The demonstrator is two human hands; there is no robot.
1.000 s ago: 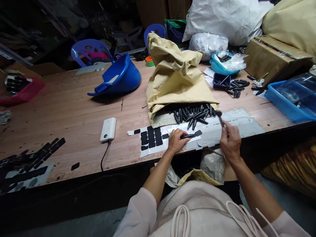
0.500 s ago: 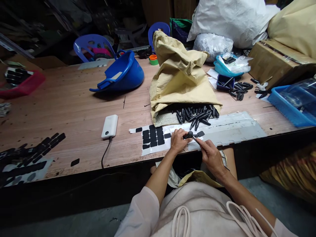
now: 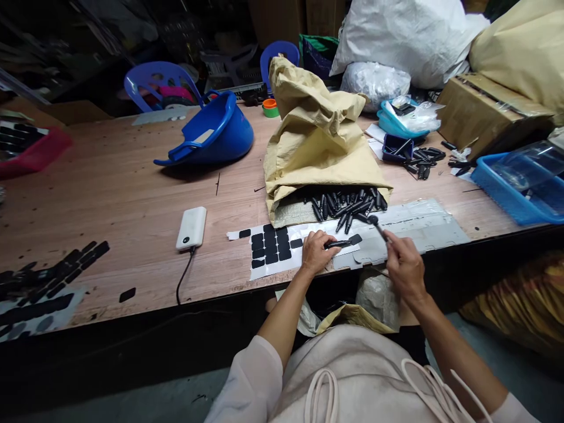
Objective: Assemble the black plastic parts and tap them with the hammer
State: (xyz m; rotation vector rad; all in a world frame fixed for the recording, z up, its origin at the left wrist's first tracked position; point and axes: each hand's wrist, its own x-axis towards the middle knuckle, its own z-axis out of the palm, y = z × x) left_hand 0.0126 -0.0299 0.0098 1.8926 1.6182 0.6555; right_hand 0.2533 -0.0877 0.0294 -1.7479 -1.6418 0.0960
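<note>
Left hand (image 3: 314, 251) with fingers closed on a slim black tapered piece (image 3: 338, 244) at a white sheet (image 3: 275, 269), right hand (image 3: 406, 267) wrapped around a dark round-headed tool (image 3: 379, 228), tool head apart from the piece, loose black pieces (image 3: 352, 207) at a crumpled tan sack's (image 3: 317, 135) mouth.

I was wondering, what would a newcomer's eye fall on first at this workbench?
Most likely the big tan sack in the middle of the table, with slim black pieces spilling from its near end. The bright blue tub to its left would probably come next. In front of the sack, the left hand holds a single black piece, while the right hand grips a dark round-headed tool.
</note>
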